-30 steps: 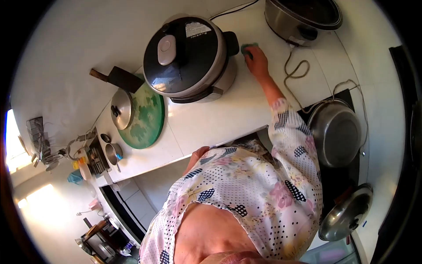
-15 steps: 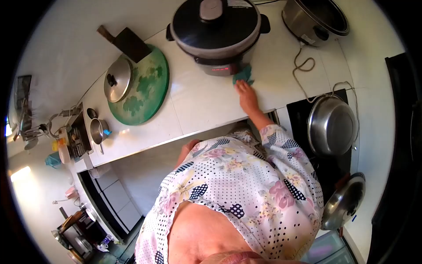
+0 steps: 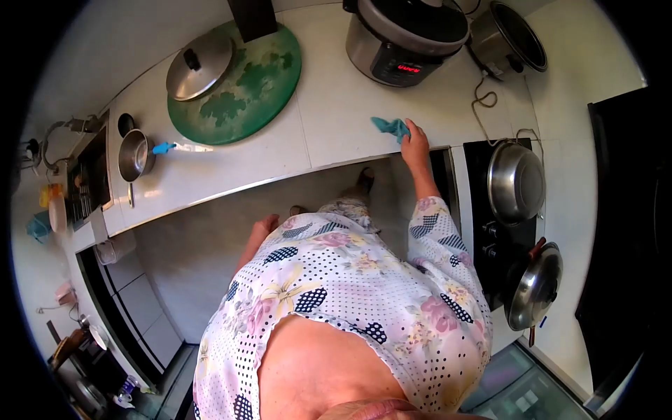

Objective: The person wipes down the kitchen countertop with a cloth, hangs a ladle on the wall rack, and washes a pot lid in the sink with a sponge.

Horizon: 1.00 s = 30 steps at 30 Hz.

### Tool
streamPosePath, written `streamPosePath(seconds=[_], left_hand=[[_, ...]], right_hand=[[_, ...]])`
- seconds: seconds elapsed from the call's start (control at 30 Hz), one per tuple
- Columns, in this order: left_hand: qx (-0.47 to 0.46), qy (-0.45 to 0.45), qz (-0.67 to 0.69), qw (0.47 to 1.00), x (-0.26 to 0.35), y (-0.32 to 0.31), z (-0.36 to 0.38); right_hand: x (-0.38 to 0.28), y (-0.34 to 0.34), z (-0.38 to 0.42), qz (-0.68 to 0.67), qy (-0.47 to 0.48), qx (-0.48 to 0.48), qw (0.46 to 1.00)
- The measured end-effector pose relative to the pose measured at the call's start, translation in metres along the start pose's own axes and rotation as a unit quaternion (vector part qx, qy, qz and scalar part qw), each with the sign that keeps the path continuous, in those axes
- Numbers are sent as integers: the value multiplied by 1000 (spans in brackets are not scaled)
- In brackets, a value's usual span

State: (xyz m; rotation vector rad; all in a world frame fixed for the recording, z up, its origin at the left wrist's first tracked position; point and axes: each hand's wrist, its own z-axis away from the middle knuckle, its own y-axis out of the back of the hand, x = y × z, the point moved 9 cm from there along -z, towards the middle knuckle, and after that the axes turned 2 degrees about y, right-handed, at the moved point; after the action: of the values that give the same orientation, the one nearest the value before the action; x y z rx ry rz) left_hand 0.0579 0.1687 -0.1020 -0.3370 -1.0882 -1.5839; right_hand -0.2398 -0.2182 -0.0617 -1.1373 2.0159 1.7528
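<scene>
Near the front edge of the white countertop (image 3: 343, 133), my right hand (image 3: 414, 142) has its fingers closed on a teal cloth (image 3: 389, 127) that lies against the surface. Behind it stands a pressure cooker (image 3: 402, 49) with a black lid and red lit digits. My left hand (image 3: 266, 225) hangs low beside my body, below the counter edge, holding nothing I can see; its fingers are too small and blurred to read.
A round green board (image 3: 245, 98) carries a metal lid (image 3: 201, 66) and a dark cleaver (image 3: 252, 17). Further left is a small saucepan (image 3: 135, 155). On the right are another cooker (image 3: 505, 42), a steel basin (image 3: 516, 183) and a lidded pan (image 3: 535, 287) on the black stove.
My right hand has drawn the teal cloth away from the cooker's base toward the counter's front edge. The view has shifted, and more of the cooker's front panel shows.
</scene>
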Motion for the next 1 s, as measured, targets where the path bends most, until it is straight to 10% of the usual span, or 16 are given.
streamPosePath(seconds=[0.33,0.57,1.0], left_hand=[[22,12,-60,998,-62,-34,50],[86,86,46,992,-50,-17,60],[152,241,148,947,-77,-38,122]], right_hand=[[-127,-136,99,-55,158,-178,970],[-146,-151,48,-310,27,-197,930],[-153,-174,-151,11,191,-89,978]])
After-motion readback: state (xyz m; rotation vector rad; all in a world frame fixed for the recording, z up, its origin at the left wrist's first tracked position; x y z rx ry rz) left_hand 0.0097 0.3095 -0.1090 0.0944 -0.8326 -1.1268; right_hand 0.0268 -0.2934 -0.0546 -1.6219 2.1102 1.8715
